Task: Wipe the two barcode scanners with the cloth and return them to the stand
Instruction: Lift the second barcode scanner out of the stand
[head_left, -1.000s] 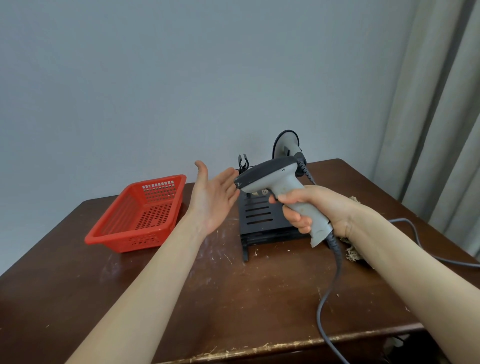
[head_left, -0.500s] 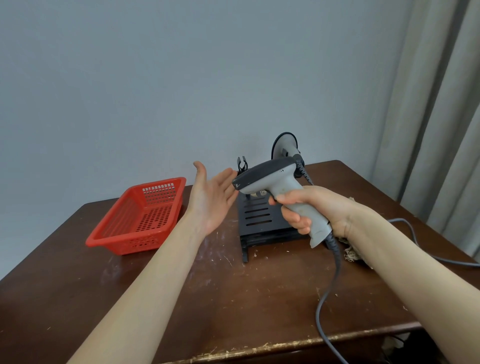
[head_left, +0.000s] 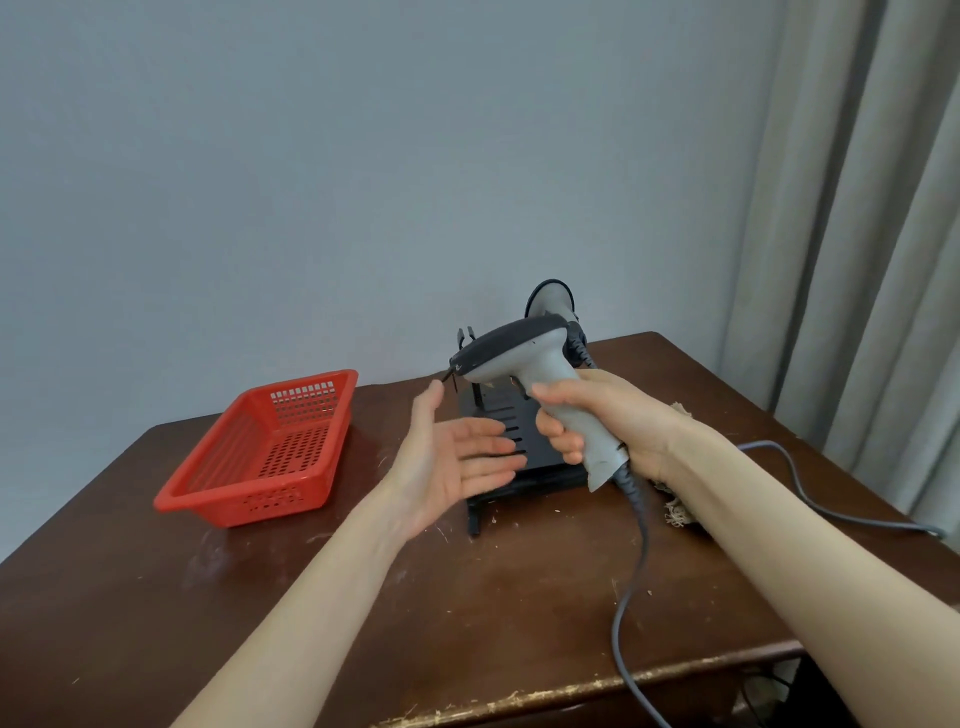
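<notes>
The right hand (head_left: 613, 421) was wrapped tight around the grip of the grey barcode scanner (head_left: 540, 384), holding it up above the black slotted stand (head_left: 511, 457). The handle ran down and to the right, butt end lowest, while the dark head jutted out to the left, nose aimed toward the wall side of the red basket (head_left: 265, 452). Its grey cable (head_left: 631, 582) dropped from the butt, curved down across the tabletop (head_left: 467, 623) and ran over the near edge. The left hand (head_left: 452, 462) was open, palm turned toward the scanner, fingers spread and reaching right, just below the scanner's nose and not touching it; it held nothing. Behind the raised scanner, the second scanner (head_left: 553, 304) sat at the back of the stand, only partly visible, its coiled lead beside it. A scrap of frayed beige cloth (head_left: 675, 512) peeked out from behind the right wrist, lying on the tabletop beside the stand. The basket sat well to the left, apart from everything else.
</notes>
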